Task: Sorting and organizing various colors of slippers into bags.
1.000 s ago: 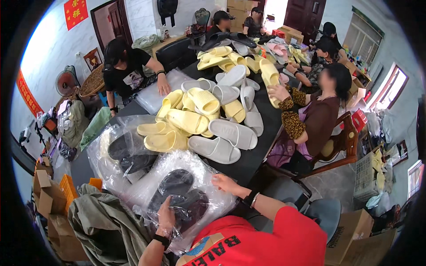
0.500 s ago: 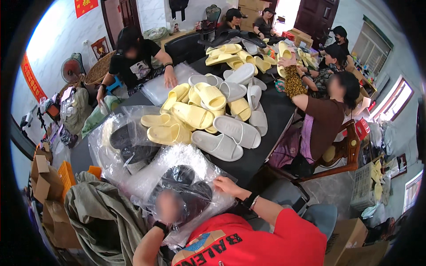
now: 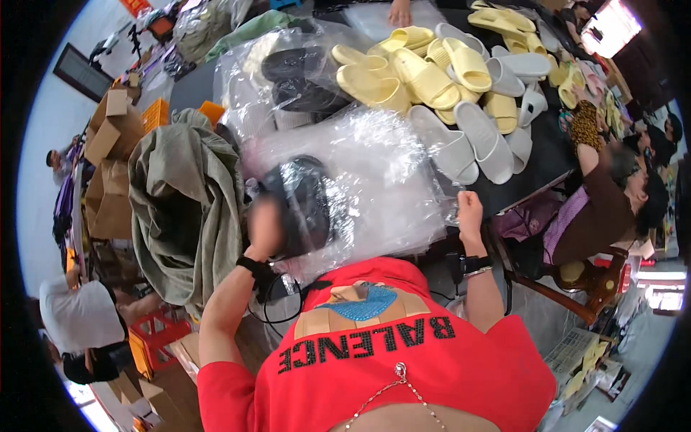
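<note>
My left hand grips a clear plastic bag with black slippers inside, holding it at its left end. My right hand is closed on the bag's right edge, near the dark table's front rim. The bag is stretched between both hands over the table edge. Behind it lies a second clear bag with more black slippers. Yellow slippers and white slippers are piled further back on the table.
An olive-green sack stands open at my left. Cardboard boxes and orange crates sit beyond it. A seated person works at the right side; another person's hand rests at the far edge.
The view has swung downward and closer to the table. Both hands have pulled the bagged black slippers toward my body, and the right hand has moved out to the bag's right edge.
</note>
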`<state>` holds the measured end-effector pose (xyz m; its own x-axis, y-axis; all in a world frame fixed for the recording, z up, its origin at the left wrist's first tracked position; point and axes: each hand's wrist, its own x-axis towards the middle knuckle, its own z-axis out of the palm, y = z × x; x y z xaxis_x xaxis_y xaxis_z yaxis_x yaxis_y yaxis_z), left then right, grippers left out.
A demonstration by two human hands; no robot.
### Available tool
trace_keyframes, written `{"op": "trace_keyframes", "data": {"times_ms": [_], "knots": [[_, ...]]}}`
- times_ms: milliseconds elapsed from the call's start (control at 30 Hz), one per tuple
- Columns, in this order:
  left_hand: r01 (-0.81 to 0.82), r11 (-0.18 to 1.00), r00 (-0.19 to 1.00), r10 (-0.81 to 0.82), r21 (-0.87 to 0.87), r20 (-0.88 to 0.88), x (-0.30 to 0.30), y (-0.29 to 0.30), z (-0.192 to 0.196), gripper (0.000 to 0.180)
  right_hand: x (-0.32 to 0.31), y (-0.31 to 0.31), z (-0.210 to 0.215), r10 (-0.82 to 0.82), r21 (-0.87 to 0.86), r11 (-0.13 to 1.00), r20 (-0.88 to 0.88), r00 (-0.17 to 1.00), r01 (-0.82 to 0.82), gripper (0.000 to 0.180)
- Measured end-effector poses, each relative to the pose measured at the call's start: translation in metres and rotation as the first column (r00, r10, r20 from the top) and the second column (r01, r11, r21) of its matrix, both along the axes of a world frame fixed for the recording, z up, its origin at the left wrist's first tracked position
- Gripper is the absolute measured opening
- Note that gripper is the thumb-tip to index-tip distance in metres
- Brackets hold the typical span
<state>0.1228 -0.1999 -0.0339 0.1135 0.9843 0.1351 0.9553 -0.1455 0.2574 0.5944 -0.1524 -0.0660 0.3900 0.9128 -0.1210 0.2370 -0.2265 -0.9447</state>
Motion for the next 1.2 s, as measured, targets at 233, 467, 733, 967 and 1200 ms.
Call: {"op": "trace_keyframes", "data": {"times_ms": [233,467,733,967,1200], "knots": [[-0.384,0.92,0.222,0.174,-0.078,0.959,-0.054,-0.011,0.046,0.031,-0.001,0.007,0.029,0.114,-0.03,0.993,-0.112,0.987,-0.118,0.017],[-0.242,0.97,0.514,0.133,-0.006,0.848,0.015,0.024,0.174,0.025,-0.044,0.006,0.034,0.29,0.083,0.95,0.123,0.949,-0.301,0.022],[0.191,0.98,0.975,-0.196,0.059,0.103,0.123,0.06,0.035,0.022,-0.088,-0.013,0.025,0.311,-0.12,0.949,0.225,0.923,-0.291,0.024],[0.234,0.972,0.972,-0.233,-0.03,0.022,0.081,0.053,0.009,0.019,-0.067,-0.009,0.031,0.534,-0.338,0.798,0.011,0.846,-0.499,0.033],[0.302,0.953,0.943,-0.297,-0.006,0.153,0.083,0.048,0.014,0.019,-0.088,0.071,0.009,0.504,-0.085,0.859,-0.031,0.863,-0.505,0.051]]}}
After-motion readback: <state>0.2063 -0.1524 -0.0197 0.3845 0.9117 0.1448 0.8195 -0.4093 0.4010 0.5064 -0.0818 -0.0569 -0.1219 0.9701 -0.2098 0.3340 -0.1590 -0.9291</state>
